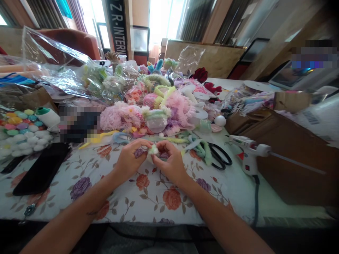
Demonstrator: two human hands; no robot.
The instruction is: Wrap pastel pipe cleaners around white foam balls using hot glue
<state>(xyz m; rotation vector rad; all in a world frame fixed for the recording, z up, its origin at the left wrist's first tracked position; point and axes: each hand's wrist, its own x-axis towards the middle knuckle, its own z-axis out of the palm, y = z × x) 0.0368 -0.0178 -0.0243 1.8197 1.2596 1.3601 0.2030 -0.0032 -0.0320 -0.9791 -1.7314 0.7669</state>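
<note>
My left hand (130, 158) and my right hand (171, 160) meet over the flowered tablecloth (148, 194), fingers curled. Between their fingertips sits a small fluffy white-green pompom (153, 150), pinched from both sides. Just beyond the hands lie fuzzy green and yellow pipe-cleaner strands (182, 141). A heap of pink, lilac and green fluffy craft pieces (148, 113) fills the table behind them.
Black scissors (219, 155) and a white glue gun (247, 151) with its cord lie to the right, beside a brown cardboard box (286, 158). At left are a tray of pastel pompoms (21, 134) and a black phone (42, 169). Clear plastic bags pile up at the back left.
</note>
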